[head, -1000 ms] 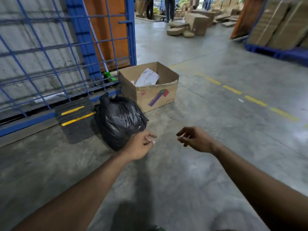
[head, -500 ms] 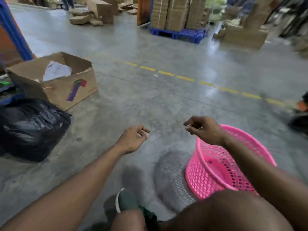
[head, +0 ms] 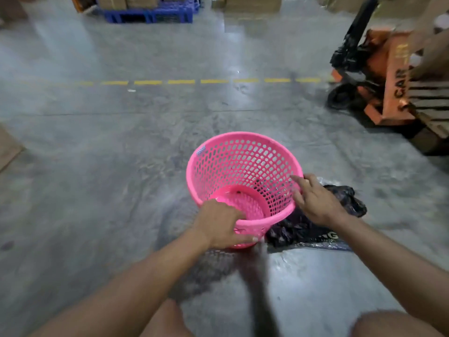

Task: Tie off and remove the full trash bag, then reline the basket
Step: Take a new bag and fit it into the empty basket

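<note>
A pink plastic mesh basket (head: 243,166) stands upright on the concrete floor with no liner and nothing in it. My left hand (head: 218,226) holds its near rim, fingers inside and thumb outside. My right hand (head: 315,203) is open with fingers spread, just right of the basket's rim and over a crumpled heap of black plastic bags (head: 349,198). The heap lies on the floor against the basket's right side, partly in a clear wrapper. The full trash bag is out of view.
An orange pallet jack (head: 388,76) stands at the right with a wooden pallet (head: 432,103) on it. A yellow dashed line (head: 182,81) crosses the floor. Blue pallets (head: 150,14) with cartons are at the back. My knees show at the bottom edge.
The view swung right, away from the full black bag and the cardboard box, onto the basket. My left hand took hold of the rim; my right hand dropped beside the basket.
</note>
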The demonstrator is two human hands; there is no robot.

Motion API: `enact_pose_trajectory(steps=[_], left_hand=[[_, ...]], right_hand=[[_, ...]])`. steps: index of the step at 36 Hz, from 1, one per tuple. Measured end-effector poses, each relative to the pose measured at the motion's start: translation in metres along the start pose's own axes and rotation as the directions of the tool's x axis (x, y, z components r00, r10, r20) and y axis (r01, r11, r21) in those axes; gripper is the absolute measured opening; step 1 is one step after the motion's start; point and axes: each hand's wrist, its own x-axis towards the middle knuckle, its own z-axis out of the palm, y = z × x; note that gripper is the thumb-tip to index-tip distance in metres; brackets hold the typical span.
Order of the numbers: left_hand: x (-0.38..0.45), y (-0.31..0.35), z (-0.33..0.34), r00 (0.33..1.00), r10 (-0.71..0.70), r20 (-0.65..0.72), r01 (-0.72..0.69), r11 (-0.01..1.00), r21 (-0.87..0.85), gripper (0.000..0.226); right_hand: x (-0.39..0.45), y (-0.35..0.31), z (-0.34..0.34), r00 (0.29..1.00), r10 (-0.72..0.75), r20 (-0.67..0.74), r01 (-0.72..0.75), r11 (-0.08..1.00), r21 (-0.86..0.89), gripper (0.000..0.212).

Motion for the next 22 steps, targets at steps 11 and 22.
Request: enact_pose_trajectory(steps=[11, 22], left_hand=[[0.006, -0.009, 0.027, 0.982, 0.006, -0.187, 0.007, 0.997, 0.071, 0.046], [0.004, -0.004, 0.023, 0.993, -0.065, -0.100, 0.063, 0.998, -0.031, 0.036]], right_hand=[[0.016, 0.026, 0.013, 0.973, -0.183, -0.139, 0.185, 0.983, 0.004, 0.068], [0.025, 0.194, 0.054, 0.655, 0.736, -0.173, -0.327, 0.482, 0.813, 0.065]])
